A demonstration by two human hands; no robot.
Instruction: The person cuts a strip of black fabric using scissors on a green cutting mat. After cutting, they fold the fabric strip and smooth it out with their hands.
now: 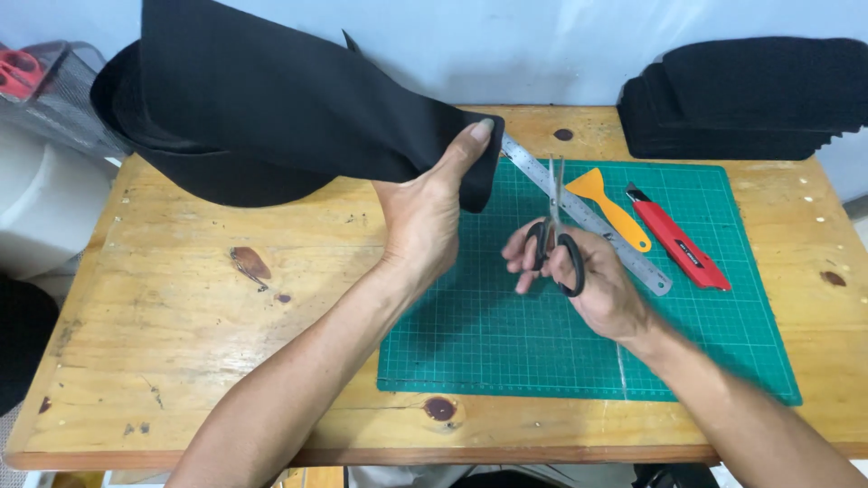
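My left hand (425,212) grips the loose end of a black felt sheet (298,99) that unrolls from a large black roll (181,145) at the table's back left. The sheet's end is lifted above the green cutting mat (506,343). My right hand (588,271) holds black-handled scissors (553,235) over the mat, blades pointing away from me and nearly closed, just right of the felt's edge. A steel ruler (597,226) lies diagonally under the scissors.
An orange plastic scraper (610,203) and a red utility knife (678,239) lie on the mat's right part. A stack of black felt pieces (741,95) sits at the back right. The wooden table (181,325) meets a white wall behind.
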